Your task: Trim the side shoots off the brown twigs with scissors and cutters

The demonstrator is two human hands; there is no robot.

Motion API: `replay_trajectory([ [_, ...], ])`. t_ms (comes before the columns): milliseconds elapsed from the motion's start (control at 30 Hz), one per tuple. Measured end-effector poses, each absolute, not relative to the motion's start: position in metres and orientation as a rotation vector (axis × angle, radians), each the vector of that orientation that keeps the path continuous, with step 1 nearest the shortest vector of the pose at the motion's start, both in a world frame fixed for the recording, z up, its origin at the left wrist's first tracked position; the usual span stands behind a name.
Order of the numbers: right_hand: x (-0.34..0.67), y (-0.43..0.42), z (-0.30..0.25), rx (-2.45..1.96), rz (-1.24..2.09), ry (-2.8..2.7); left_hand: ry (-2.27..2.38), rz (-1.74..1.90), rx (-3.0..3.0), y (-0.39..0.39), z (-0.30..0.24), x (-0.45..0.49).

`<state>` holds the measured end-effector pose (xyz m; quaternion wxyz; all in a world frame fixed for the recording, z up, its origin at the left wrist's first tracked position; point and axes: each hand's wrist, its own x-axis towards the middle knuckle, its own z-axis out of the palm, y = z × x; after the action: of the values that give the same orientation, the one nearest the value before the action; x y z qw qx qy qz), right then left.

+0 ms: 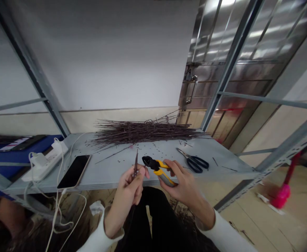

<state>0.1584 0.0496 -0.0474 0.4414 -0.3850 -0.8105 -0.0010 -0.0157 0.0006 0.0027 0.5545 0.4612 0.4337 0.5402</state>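
My left hand (131, 185) is closed around a small bunch of thin dark brown sticks (136, 162), their tips pointing up. To its right, my right hand (181, 180) grips diagonal cutting pliers (158, 170) with yellow and grey handles. The handles are spread, and the black jaws point left, a little apart from the sticks' upper ends. Behind both hands, a large pile of similar thin dark sticks (143, 131) lies across the back of the grey shelf (101, 176). A pair of scissors with black handles (195, 162) rests on the shelf to the right of the pliers.
A smartphone (75, 171) and a white power strip (45, 161) with cables are at the shelf's left. Small dark clippings dot the surface. Metal posts (229, 66) rise at both sides. Part of another person (10, 215) shows at lower left. A pink object (281, 196) stands on the floor.
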Motion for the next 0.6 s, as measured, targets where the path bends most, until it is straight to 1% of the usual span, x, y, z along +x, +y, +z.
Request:
replay_trajectory([
  [133,0.157,0.047,-0.044,-0.969,0.165,-1.966,1.031,1.221,1.180,0.005,0.000,-0.018],
  [600,0.142,0.030,-0.024,-0.857,0.732,-1.897,0.945,1.177,1.224,0.006,0.006,-0.019],
])
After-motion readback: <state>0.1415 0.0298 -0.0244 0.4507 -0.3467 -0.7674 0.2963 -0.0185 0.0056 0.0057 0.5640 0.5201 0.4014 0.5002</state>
